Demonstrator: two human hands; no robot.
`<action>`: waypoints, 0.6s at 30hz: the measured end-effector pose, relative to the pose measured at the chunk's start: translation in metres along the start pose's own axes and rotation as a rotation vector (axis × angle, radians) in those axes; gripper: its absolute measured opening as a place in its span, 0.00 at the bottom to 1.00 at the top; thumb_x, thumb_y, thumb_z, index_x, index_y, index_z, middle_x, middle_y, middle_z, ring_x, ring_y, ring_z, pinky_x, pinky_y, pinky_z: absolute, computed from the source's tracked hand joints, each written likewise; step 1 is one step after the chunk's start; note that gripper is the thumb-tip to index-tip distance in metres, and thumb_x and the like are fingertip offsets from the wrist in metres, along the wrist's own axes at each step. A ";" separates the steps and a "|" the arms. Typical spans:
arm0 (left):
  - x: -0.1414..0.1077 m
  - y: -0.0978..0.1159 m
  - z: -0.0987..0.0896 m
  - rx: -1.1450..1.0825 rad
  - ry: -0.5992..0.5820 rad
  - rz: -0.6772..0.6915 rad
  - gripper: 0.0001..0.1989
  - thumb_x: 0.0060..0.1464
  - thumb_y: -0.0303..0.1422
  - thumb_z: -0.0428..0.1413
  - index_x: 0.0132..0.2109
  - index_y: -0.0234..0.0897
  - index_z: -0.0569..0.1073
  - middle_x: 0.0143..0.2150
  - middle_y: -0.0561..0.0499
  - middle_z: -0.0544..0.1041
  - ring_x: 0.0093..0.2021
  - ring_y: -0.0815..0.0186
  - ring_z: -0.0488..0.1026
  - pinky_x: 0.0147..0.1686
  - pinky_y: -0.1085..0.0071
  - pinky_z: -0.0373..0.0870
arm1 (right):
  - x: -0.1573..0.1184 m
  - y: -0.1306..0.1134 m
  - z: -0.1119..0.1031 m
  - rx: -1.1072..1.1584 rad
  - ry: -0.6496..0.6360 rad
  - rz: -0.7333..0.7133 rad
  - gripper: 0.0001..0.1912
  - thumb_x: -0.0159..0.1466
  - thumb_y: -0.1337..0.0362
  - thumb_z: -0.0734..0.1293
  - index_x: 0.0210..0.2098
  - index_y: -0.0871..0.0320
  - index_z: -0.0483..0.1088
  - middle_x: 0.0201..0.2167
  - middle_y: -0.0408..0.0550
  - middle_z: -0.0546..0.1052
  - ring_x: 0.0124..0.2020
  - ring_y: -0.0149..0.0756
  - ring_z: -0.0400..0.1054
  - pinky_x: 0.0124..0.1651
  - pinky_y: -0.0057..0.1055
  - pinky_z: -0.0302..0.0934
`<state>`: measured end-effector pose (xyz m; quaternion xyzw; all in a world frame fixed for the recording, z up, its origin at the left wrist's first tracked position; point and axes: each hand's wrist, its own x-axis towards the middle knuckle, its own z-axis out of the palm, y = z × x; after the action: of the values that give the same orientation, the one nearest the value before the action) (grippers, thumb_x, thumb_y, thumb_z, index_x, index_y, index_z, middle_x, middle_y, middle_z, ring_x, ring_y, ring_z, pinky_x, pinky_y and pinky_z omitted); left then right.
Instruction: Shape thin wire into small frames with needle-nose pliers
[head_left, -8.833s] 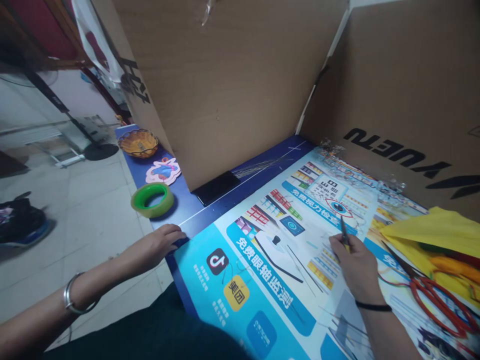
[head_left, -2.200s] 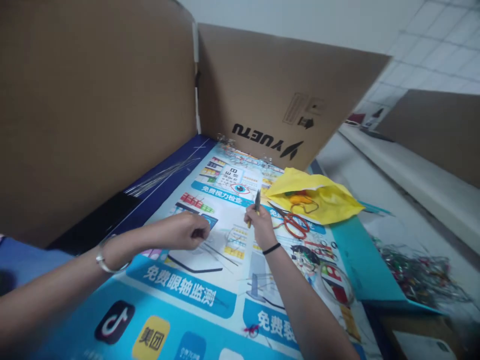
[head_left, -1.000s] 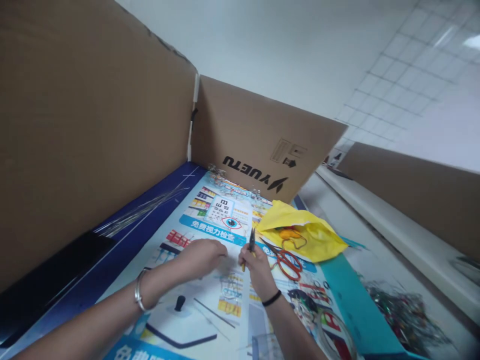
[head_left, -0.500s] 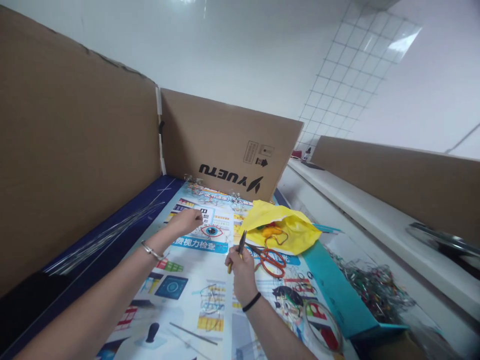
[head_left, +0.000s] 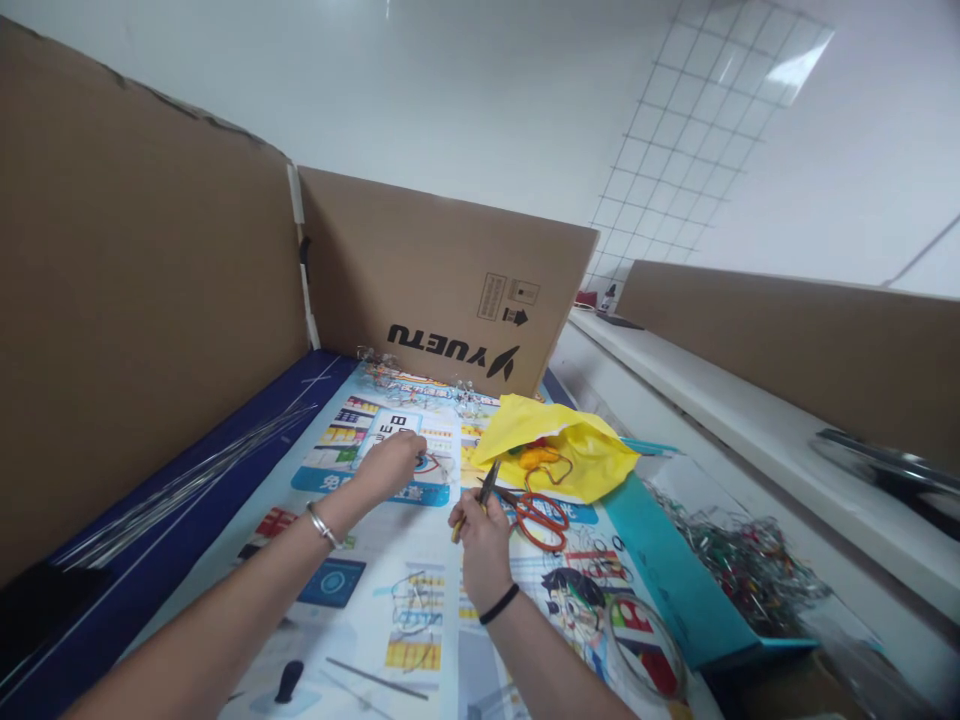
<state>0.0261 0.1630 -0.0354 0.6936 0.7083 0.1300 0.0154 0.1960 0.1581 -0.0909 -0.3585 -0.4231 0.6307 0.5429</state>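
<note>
My left hand (head_left: 391, 466), with a silver bracelet (head_left: 324, 526) on its wrist, hovers over the printed poster with its fingers pinched together. Anything between those fingertips is too small to make out. My right hand (head_left: 484, 550) wears a black band (head_left: 499, 604) and is closed around pliers (head_left: 487, 486) with dark jaws and yellowish handles. The jaws point up and away from me. Just right of the pliers lie orange-handled scissors (head_left: 541, 522), their blades partly under the hand's far side. A yellow bag (head_left: 592, 462) gapes behind them, with orange cord (head_left: 541, 458) in its mouth.
Straight thin wires (head_left: 202, 480) lie along the left edge. A teal box (head_left: 667, 580) holding tangled wire pieces (head_left: 757, 570) stands at the right, beside a round clear dish (head_left: 679, 660). Cardboard panels (head_left: 442, 270) wall the back and left. Small wire pieces (head_left: 416, 605) lie on the poster (head_left: 352, 580).
My left hand has moved right, closer to the pliers. My right hand keeps its hold on the pliers and has barely moved. The camera view has shifted slightly.
</note>
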 end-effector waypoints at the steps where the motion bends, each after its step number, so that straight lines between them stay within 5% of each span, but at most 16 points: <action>1: -0.004 0.000 0.000 0.004 -0.015 0.073 0.11 0.50 0.23 0.47 0.38 0.38 0.70 0.42 0.45 0.74 0.45 0.60 0.69 0.41 0.68 0.62 | 0.001 0.000 0.000 0.006 0.002 0.005 0.12 0.54 0.56 0.67 0.27 0.56 0.61 0.16 0.37 0.66 0.19 0.28 0.59 0.21 0.24 0.48; 9: -0.030 -0.001 0.002 0.058 -0.082 0.418 0.13 0.42 0.18 0.49 0.33 0.36 0.71 0.36 0.46 0.75 0.41 0.59 0.69 0.43 0.65 0.59 | 0.001 -0.002 0.000 0.037 -0.024 0.022 0.11 0.53 0.58 0.67 0.27 0.56 0.61 0.16 0.38 0.67 0.19 0.28 0.59 0.20 0.24 0.48; 18: -0.017 -0.007 0.008 0.129 -0.001 0.594 0.08 0.56 0.24 0.46 0.35 0.36 0.70 0.33 0.47 0.74 0.38 0.61 0.69 0.43 0.66 0.59 | 0.003 -0.003 0.001 0.078 -0.031 0.023 0.11 0.52 0.58 0.68 0.27 0.56 0.62 0.16 0.37 0.66 0.19 0.27 0.60 0.21 0.24 0.50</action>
<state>0.0213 0.1479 -0.0475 0.8699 0.4814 0.0833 -0.0671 0.1958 0.1607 -0.0879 -0.3319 -0.4025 0.6584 0.5426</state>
